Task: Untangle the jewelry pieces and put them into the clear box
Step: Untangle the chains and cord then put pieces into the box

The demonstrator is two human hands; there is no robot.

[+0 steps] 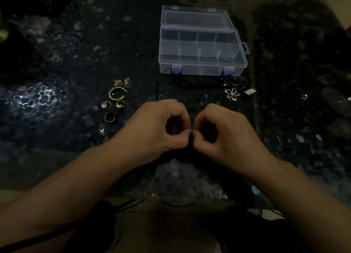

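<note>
My left hand (163, 125) and my right hand (222, 131) meet at the table's middle, fingers curled, both pinching a small silvery jewelry piece (191, 131) with a dark cord hanging below it. The clear box (201, 63) stands open behind them, its lid tilted back and its divided compartments showing. A black cord (161, 76) runs from the box's front left corner toward my hands. To the left lie a gold bracelet (116, 94), a gold tangle (123, 82) and several rings (114, 108). A silver flower pendant (232, 93) lies to the right.
The table (57, 82) is dark glass over pebbles, with a glare patch at the left. A small ring (304, 96) sits far right and a small silver charm (249, 91) lies beside the flower. The table's near edge runs below my forearms, with black cords hanging there.
</note>
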